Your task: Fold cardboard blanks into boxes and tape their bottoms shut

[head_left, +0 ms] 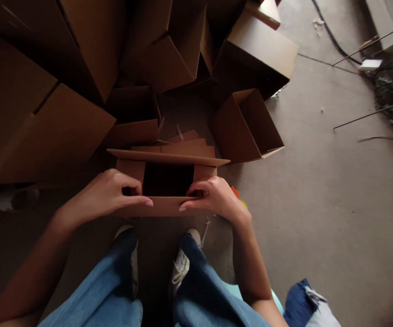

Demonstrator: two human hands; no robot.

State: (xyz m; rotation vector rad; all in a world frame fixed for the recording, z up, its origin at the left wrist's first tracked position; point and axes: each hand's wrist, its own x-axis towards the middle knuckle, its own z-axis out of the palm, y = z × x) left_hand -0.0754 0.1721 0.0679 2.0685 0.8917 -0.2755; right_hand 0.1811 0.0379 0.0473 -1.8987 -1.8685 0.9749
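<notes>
A small brown cardboard box stands on the floor in front of my feet, its top open and dark inside. My left hand grips the box's near flap at the left, thumb along the fold and fingers curled inside. My right hand grips the same near flap at the right, fingers curled over its edge. The far flap stands out flat behind the opening. My legs in blue jeans and white shoes are just below the box.
Several brown cardboard boxes are piled behind and to the left. Grey concrete floor stretches to the right, with cables and thin metal rods at the far right. A blue and white cloth lies at the lower right.
</notes>
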